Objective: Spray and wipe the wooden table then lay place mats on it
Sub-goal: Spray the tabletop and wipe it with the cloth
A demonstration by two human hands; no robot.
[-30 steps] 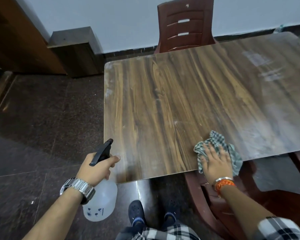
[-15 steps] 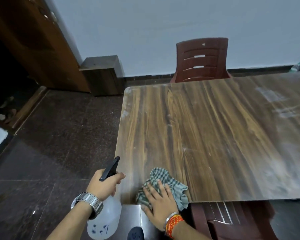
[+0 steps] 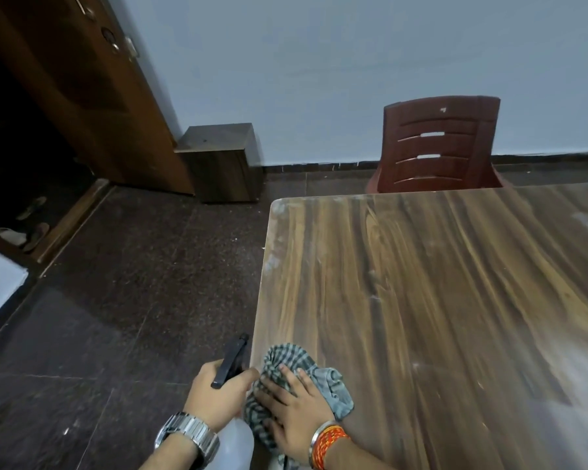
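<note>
The wooden table [image 3: 438, 300] fills the right half of the view, with pale smears along its left edge and far right. My right hand [image 3: 296, 408] lies flat with spread fingers on a green checked cloth [image 3: 292, 364] at the table's near left corner. Just left of it, off the table's edge, my left hand [image 3: 218, 398] grips the neck of a translucent spray bottle [image 3: 233, 446] with a black trigger head [image 3: 231, 359]. No place mats are in view.
A dark red plastic chair [image 3: 438, 147] stands at the table's far side against the wall. A small wooden cabinet [image 3: 223, 164] sits by the wall next to a brown door [image 3: 82, 89]. Dark tiled floor [image 3: 116, 317] lies left of the table.
My right hand has slid the cloth leftward along the near edge to the table's left corner, beside the bottle hand. The view has swung left and up.
</note>
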